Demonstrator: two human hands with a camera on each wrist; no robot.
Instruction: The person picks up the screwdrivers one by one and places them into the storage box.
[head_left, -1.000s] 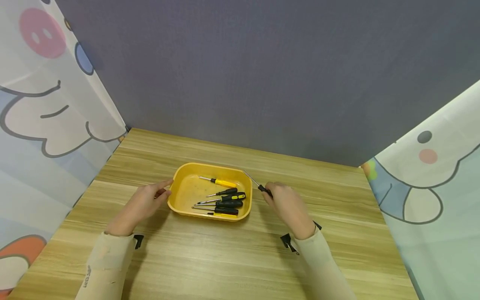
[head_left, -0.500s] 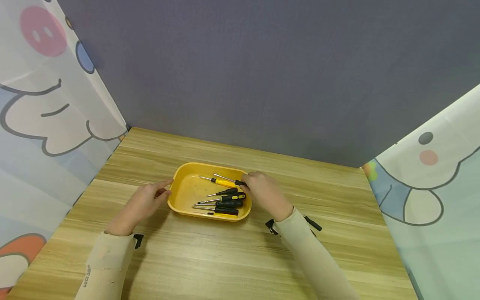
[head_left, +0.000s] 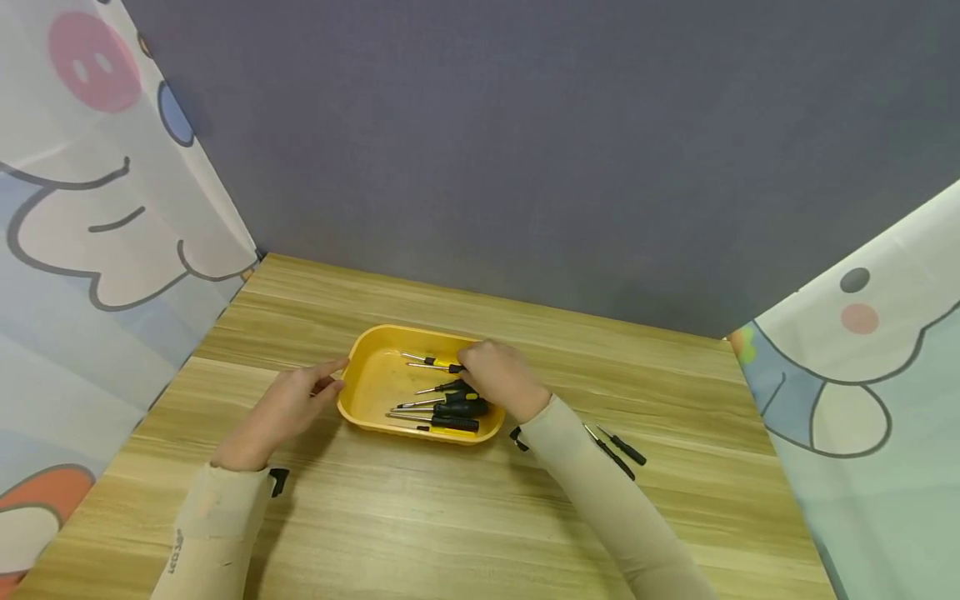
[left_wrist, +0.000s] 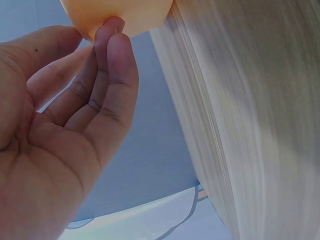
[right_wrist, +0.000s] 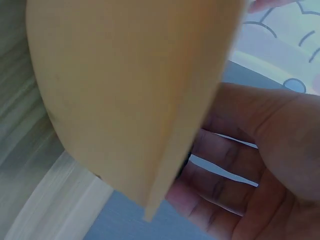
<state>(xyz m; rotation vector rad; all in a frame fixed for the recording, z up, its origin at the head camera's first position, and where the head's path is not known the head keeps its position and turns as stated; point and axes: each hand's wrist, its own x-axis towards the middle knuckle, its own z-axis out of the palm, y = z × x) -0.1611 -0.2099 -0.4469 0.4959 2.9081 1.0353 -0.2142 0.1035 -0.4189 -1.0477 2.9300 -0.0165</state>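
The right hand (right_wrist: 265, 160) is just beside the yellow tray (right_wrist: 125, 90), fingers bent, and their tips go out of sight behind its rim. Close to these tips appears a dark thing (right_wrist: 184, 166), mostly hidden. Across the tray from the hand is a wooden surface (right_wrist: 15, 125).

Right hand (head_left: 495, 375) moved over tray (head_left: 375, 379), black screwdriver (head_left: 454, 368) apparently lowered inside, two loose screwdrivers (head_left: 628, 451) more exposed
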